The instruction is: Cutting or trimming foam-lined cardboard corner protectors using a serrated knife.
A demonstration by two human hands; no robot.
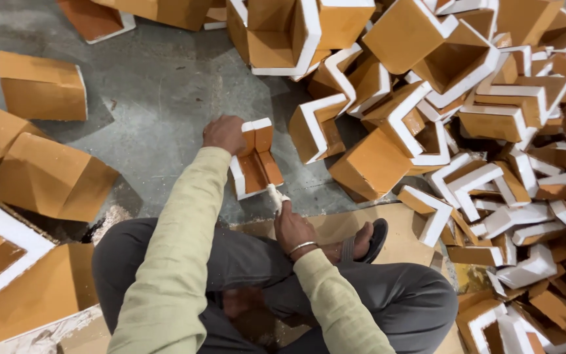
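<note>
**Operator A:** Going left to right. At far left I see finished-looking pieces (pixel 47 180) lying loose on the concrete floor (pixel 158 85): brown-faced L-shaped blocks with white foam edges, matte and sharp-cornered. I judge they are set apart from the heap to keep the two lots separate.

**Operator B:** Confirm the hands.

**Operator A:** My left hand (pixel 224 133) is closed over the top outer edge of one corner block (pixel 255 164), bracing it upright on the floor in front of my knees. That hold keeps the inner brown faces turned toward me. My right hand (pixel 294 228) is curled around a thin white tool (pixel 275 195); its tip touches the lower right edge of the block. I cannot tell what kind of tool it is.

**Operator B:** Seating?

**Operator A:** Cross-legged on a flat cardboard sheet (pixel 342 223), sandal (pixel 375 239) visible, so both hands reach the block without stretching.

**Operator B:** And right of that?

**Operator A:** A large loose pile (pixel 492 131) of the same angled blocks, tumbled at all tilts, white rims outward, close beside the right hand.
</note>
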